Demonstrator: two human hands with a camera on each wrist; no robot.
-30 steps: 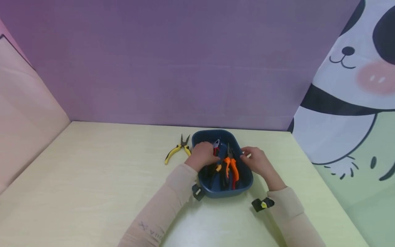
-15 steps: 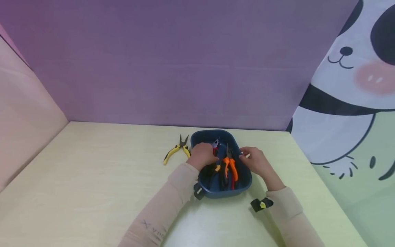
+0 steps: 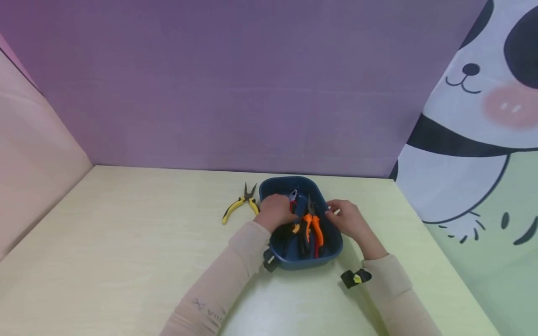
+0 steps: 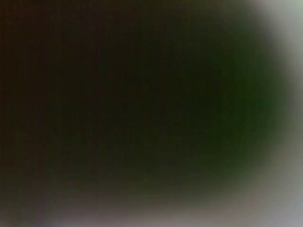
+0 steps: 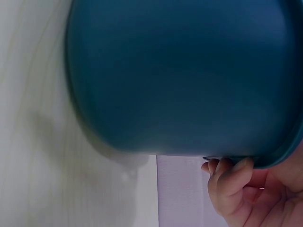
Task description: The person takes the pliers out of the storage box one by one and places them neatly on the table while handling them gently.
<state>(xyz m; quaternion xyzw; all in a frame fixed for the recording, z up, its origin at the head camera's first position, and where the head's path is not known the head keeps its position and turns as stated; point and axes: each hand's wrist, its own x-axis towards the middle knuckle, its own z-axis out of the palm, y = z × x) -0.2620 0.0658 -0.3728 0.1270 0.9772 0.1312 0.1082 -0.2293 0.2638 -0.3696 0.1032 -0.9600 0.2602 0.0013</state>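
Wall [image 3: 210, 93], purple, backs the pale desk [image 3: 143, 233]. Near the far edge sits a blue bin [image 3: 311, 264]. Left hand [image 3: 275, 211] is inside it, fingers hidden, so I cannot tell its grip. Right hand [image 3: 350, 218] pinches the bin's right rim. Yellow pliers [image 3: 247, 199] lie on the desk just left of the bin, jaws spread; orange pliers [image 3: 308, 219] and a red tool [image 3: 293, 197] show inside.

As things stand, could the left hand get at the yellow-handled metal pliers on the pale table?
Probably yes: the left hand reaches into the rounded blue bin and would first need to lift clear, but the yellow-handled metal pliers lie mostly exposed just outside.
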